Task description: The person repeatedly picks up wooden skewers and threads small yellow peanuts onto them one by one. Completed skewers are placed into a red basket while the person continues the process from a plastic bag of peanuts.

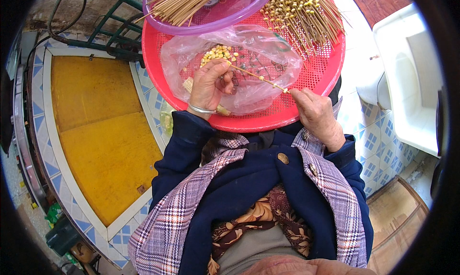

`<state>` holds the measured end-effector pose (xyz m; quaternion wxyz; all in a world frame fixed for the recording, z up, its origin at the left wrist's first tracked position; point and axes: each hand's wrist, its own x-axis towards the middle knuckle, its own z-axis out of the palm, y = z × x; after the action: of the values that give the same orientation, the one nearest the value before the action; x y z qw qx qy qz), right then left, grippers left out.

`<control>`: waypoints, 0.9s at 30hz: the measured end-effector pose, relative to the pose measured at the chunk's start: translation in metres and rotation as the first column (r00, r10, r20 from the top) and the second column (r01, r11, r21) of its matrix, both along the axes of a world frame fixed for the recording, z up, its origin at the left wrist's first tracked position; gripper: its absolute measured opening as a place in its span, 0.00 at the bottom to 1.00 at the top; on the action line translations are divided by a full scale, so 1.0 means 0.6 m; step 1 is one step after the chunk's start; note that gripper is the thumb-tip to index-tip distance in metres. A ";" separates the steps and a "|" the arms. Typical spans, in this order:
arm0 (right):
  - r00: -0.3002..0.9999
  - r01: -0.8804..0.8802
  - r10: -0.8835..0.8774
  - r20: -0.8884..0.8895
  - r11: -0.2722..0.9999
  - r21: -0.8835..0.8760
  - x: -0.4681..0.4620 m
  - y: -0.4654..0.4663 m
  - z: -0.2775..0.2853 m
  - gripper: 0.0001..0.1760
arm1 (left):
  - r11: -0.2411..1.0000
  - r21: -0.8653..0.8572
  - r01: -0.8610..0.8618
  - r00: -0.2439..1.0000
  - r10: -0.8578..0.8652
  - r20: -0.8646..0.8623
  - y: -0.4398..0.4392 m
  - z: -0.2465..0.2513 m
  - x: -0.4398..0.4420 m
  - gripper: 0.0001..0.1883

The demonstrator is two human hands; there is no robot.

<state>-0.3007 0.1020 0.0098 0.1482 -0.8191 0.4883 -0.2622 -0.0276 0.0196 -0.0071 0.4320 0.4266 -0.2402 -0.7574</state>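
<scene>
A thin wooden stick (pixel 248 72) with several corn kernels spaced along it runs between my hands. My left hand (pixel 212 79), wearing a silver bracelet, pinches a kernel at the stick's upper left end. At the other end, my right hand (pixel 312 108) grips the stick beside a kernel. Below lies an opened clear plastic bag (pixel 258 95) with loose yellow kernels (pixel 217 54) and a piece of corn cob (pixel 187 84) partly hidden by my left hand. The bag rests in a red plastic basket (pixel 248 126) on my lap.
A purple basin (pixel 201 30) of bare sticks (pixel 187 5) sits on the red basket's far side. Sticks bearing kernels (pixel 305 20) are piled at its upper right. A green metal frame (pixel 107 20) stands at left, and a white plastic tub (pixel 406 77) at right.
</scene>
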 end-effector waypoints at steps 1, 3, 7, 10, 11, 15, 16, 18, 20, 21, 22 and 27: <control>1.000 0.001 -0.001 0.001 1.000 -0.003 0.001 0.000 0.000 0.18 | 1.000 0.006 -0.010 1.000 0.010 0.006 0.000 0.000 -0.001 0.07; 1.000 0.001 -0.001 0.003 1.000 -0.008 0.001 -0.002 0.000 0.18 | 1.000 0.027 -0.010 1.000 0.010 -0.024 0.001 -0.001 -0.004 0.06; 1.000 -0.018 0.018 0.009 1.000 0.007 0.005 -0.003 -0.001 0.19 | 0.998 0.050 0.041 0.994 -0.036 -0.104 0.004 -0.003 -0.008 0.04; 1.000 -0.001 0.001 0.026 1.000 -0.004 0.007 -0.005 0.001 0.18 | 0.998 0.045 0.052 0.993 -0.047 -0.104 0.005 -0.005 -0.007 0.04; 0.999 0.005 -0.006 0.035 1.000 0.005 0.008 -0.005 0.002 0.17 | 0.998 0.042 0.051 0.994 -0.047 -0.102 0.005 -0.005 -0.007 0.04; 0.999 0.020 -0.021 0.039 0.999 0.033 0.009 -0.004 0.005 0.15 | 0.998 0.038 0.057 0.994 -0.053 -0.098 0.005 -0.005 -0.007 0.04; 0.999 0.016 -0.017 0.039 0.999 0.031 0.009 -0.004 0.005 0.15 | 0.997 0.029 0.069 0.993 -0.066 -0.098 0.005 -0.004 -0.007 0.04; 0.999 0.013 -0.015 0.044 0.999 0.038 0.011 -0.004 0.004 0.15 | 0.997 0.027 0.076 0.993 -0.073 -0.092 0.007 -0.005 -0.011 0.04; 0.999 0.006 -0.007 0.052 1.000 0.030 0.012 -0.006 0.002 0.16 | 0.997 0.030 0.069 0.994 -0.066 -0.091 0.013 -0.008 -0.021 0.05; 0.998 0.005 -0.007 0.060 0.999 0.033 0.013 -0.006 0.001 0.17 | 0.997 0.028 0.071 0.993 -0.068 -0.092 0.012 -0.008 -0.021 0.05; 0.999 0.003 -0.004 0.053 1.000 0.029 0.013 -0.006 0.000 0.17 | 0.997 0.016 0.079 0.992 -0.077 -0.102 0.011 -0.008 -0.021 0.05; 0.999 0.000 -0.002 0.036 0.999 0.045 0.010 -0.005 0.000 0.17 | 0.998 0.018 0.063 0.991 -0.061 -0.119 0.011 -0.007 -0.022 0.05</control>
<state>-0.2944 0.0992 0.0099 0.1754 -0.8103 0.4918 -0.2659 -0.0409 0.0265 -0.0114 0.4171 0.3779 -0.2190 -0.7970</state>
